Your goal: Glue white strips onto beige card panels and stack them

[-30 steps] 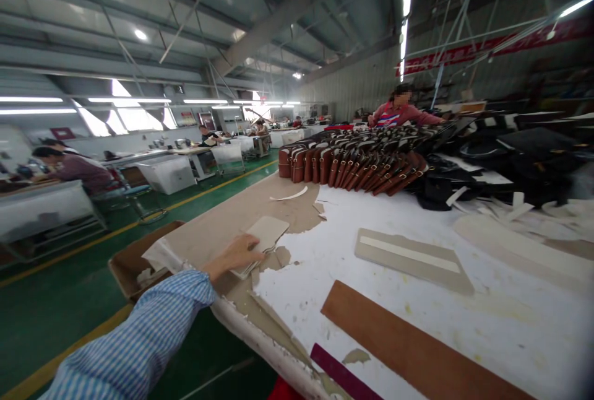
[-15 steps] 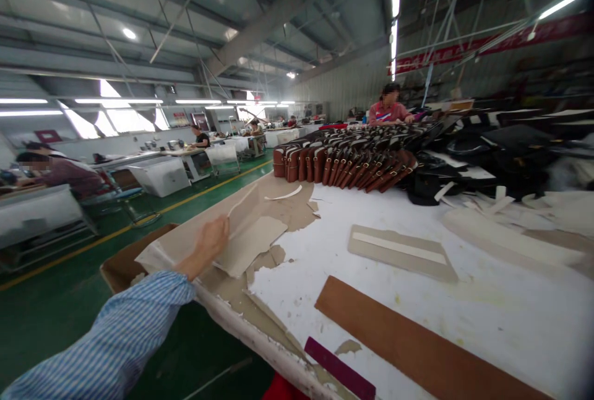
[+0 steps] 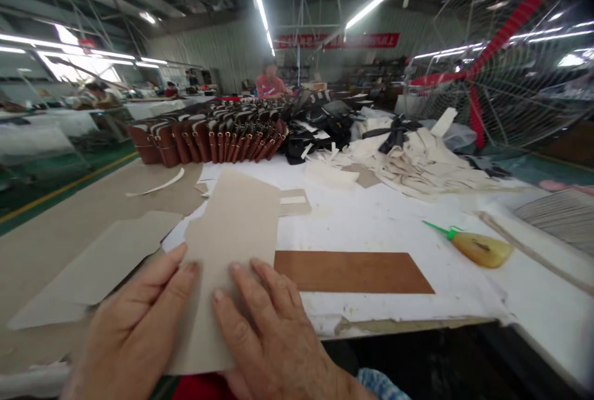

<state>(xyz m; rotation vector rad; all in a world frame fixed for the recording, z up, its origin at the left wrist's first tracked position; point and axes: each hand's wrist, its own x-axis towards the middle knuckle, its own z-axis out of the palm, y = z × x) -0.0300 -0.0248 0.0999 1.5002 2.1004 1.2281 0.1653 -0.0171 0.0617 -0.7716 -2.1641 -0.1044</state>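
A stiff beige card (image 3: 236,220) stands out in front of me, narrow and tall, overlapping the white table covering. My left hand (image 3: 139,319) pinches the card's left edge between thumb and fingers. Across the lower part of the card lies my right hand (image 3: 269,326), its fingers apart and resting flat on the surface. To the right of the card is a long brown leather strip (image 3: 352,272), its left end hidden behind the card. A smaller beige piece with a pale strip (image 3: 297,202) shows behind the card. Another grey-beige sheet (image 3: 106,257) lies to the left.
Rows of brown bags (image 3: 208,134) stand at the back, beside a black heap (image 3: 325,121) and pale scraps (image 3: 417,158). A yellowish squeeze bottle (image 3: 480,248) with a green nozzle lies right. A large fan (image 3: 477,72) stands beyond. One person (image 3: 271,84) is behind the bags.
My view has turned to the right. The left hand, earlier reaching over the table's left side, has come back in front of me holding the card. My right hand has come into view.
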